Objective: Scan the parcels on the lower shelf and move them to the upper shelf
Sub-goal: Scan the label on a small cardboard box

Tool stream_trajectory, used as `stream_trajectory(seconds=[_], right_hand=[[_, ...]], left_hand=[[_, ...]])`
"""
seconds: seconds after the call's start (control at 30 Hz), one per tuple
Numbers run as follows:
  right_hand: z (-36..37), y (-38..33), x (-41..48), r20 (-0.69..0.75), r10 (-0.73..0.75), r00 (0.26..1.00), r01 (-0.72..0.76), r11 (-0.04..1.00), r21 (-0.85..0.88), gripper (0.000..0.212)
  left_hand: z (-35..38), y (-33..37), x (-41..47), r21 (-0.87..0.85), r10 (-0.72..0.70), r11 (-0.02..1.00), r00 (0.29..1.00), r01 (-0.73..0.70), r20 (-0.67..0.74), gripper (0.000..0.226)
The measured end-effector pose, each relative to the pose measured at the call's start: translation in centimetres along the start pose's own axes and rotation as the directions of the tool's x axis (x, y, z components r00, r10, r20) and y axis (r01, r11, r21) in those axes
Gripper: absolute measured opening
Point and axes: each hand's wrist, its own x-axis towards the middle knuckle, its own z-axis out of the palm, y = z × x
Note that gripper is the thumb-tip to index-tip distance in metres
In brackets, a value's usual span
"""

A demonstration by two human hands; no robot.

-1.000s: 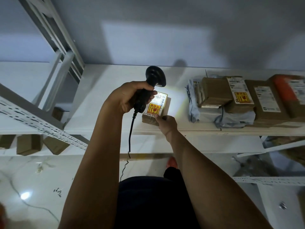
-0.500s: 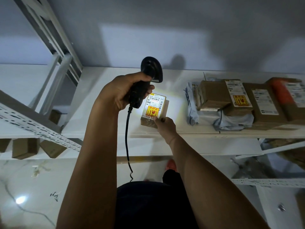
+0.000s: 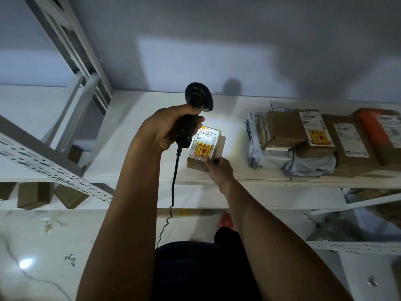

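A small cardboard parcel (image 3: pixel 206 146) with a white label and a red-and-yellow sticker lies on the white upper shelf (image 3: pixel 152 170), lit by the scanner's light. My left hand (image 3: pixel 167 129) grips the handle of a black corded barcode scanner (image 3: pixel 196 107), whose head hangs just above and behind the parcel. My right hand (image 3: pixel 219 170) holds the parcel's near right corner between thumb and fingers. To the right on the same shelf sits a pile of brown boxes (image 3: pixel 288 129) and grey mailer bags (image 3: pixel 303 164).
A slanted perforated white rack beam (image 3: pixel 43 164) crosses at the left, with small brown boxes (image 3: pixel 32 194) below it. A white upright frame (image 3: pixel 71 51) rises at the back left. Lower shelf parts (image 3: pixel 358 244) show at the right; marble floor lies below.
The scanner has risen slightly away from the parcel, leaving more of the label in view. My right hand has stayed on the parcel's corner.
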Motion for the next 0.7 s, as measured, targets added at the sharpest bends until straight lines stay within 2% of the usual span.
stream_trajectory(seconds=[0.43, 0.7], right_hand=[[0.0, -0.4, 0.4, -0.001, 0.036, 0.999, -0.036, 0.999, -0.004, 0.044], [-0.1, -0.2, 0.5, -0.002, 0.072, 0.997, -0.072, 0.997, 0.041, 0.047]], left_hand=[[-0.8, -4.3, 4.1, 0.02, -0.139, 0.99, 0.99, 0.139, 0.038, 0.047], [-1.3, -5.1, 5.0, 0.046, -0.137, 0.99, 0.99, 0.135, 0.031, 0.04]])
